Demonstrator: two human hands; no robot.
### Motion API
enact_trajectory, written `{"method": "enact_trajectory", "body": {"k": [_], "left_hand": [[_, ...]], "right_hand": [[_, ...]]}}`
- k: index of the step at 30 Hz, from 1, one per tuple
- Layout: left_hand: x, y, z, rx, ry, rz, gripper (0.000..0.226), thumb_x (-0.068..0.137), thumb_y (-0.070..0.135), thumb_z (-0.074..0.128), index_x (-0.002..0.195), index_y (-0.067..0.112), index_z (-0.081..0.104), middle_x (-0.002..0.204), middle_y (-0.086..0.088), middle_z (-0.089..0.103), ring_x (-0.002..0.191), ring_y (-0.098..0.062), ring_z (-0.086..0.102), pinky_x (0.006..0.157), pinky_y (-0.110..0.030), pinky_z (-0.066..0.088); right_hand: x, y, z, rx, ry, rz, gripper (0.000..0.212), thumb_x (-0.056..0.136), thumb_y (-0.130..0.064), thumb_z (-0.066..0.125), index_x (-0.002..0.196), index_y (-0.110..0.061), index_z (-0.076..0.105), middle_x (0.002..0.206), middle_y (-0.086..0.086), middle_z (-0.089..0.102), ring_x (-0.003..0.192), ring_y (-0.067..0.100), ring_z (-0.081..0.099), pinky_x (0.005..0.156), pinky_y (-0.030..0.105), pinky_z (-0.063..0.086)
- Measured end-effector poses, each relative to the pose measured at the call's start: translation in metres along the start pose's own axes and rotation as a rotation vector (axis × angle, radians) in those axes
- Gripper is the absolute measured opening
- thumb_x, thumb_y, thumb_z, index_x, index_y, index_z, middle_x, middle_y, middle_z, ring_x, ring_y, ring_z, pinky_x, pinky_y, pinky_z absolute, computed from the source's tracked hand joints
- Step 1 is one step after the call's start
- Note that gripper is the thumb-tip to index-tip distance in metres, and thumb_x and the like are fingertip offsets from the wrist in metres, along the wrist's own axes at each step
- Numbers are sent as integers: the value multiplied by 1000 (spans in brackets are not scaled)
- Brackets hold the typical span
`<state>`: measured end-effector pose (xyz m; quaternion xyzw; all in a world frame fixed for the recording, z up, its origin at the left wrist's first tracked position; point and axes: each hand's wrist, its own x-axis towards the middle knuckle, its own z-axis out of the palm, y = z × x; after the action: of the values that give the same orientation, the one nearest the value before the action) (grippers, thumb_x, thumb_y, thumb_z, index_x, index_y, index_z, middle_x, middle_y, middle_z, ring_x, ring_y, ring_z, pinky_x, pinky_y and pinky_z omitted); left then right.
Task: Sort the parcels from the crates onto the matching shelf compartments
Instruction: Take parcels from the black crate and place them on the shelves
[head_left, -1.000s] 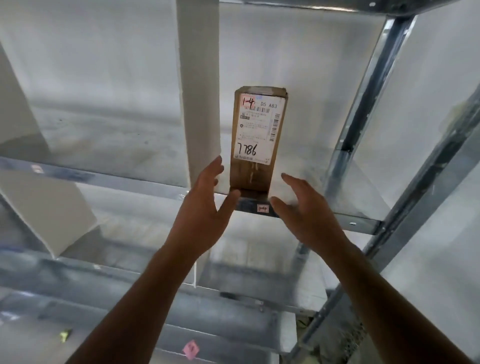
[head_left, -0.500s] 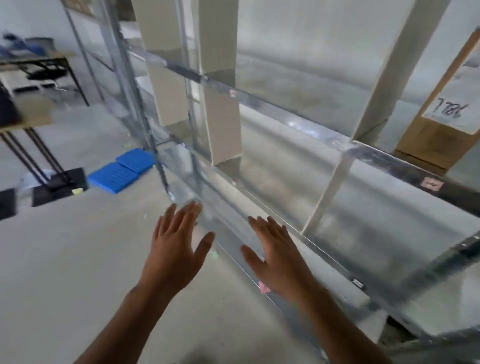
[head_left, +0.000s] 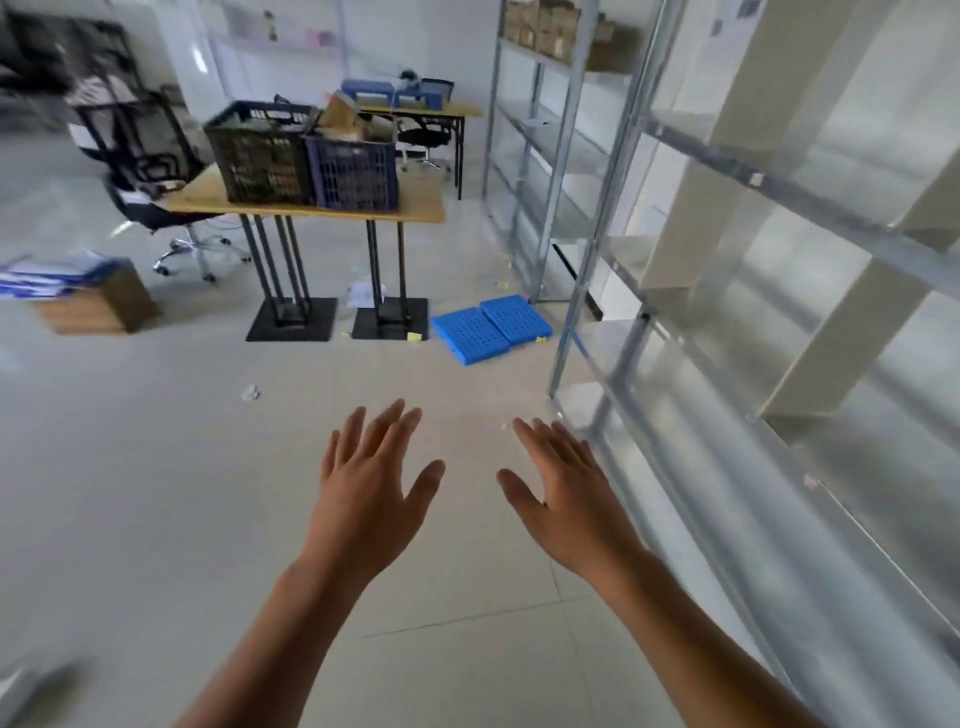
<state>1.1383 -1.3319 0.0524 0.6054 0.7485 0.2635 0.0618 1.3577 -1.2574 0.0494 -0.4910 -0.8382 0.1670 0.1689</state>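
Left grip and right grip hover side by side at 6 o'clock above the floor, fingers spread, palms down, holding nothing. At 11 o'clock I see the black crate touching the blue crate on the surface, with brown parcels poking out of the blue one. The metal shelf with white dividers runs along 3 o'clock. Blue panels lie on the floor near its foot.

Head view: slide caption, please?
Open, empty left hand and right hand over pale tiled floor, facing black plastic crate and dark blue plastic crate on wooden table; metal shelving rack at right.
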Motion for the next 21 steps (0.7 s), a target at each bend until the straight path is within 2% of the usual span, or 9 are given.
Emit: {"method": "enact_trajectory", "body": {"k": [4, 9, 15, 21], "left_hand": [[36, -73, -37, 62, 17, -54, 66, 98, 58, 45, 157, 31, 33, 168, 9, 24, 157, -27, 7, 127, -48, 9], [79, -144, -63, 119, 8, -125, 66, 99, 60, 42, 158, 35, 28, 169, 10, 17, 158, -27, 0, 126, -47, 1], [148, -210, -73, 165, 27, -191, 65, 98, 61, 42, 157, 35, 29, 169, 9, 18, 158, -27, 0, 127, -50, 3], [252, -256, -86, 213, 87, -240, 65, 98, 59, 45, 156, 33, 34, 168, 9, 22, 157, -28, 4, 127, -49, 5]], "right_hand": [[69, -64, 45, -18, -58, -69, 70, 104, -62, 32, 166, -32, 16, 173, 0, 18, 161, 18, 5, 131, 39, 4], [143, -115, 83, -23, -97, -121, 76, 98, -69, 20, 165, -33, 15, 174, -1, 15, 161, 18, 3, 130, 39, 2], [250, -140, 123, -6, -108, -183, 70, 103, -65, 25, 165, -35, 13, 174, -1, 15, 161, 17, 2, 127, 35, -2], [378, -152, 152, -12, -114, -272, 70, 105, -66, 22, 166, -32, 14, 174, 1, 16, 161, 19, 4, 130, 41, 4]]}}
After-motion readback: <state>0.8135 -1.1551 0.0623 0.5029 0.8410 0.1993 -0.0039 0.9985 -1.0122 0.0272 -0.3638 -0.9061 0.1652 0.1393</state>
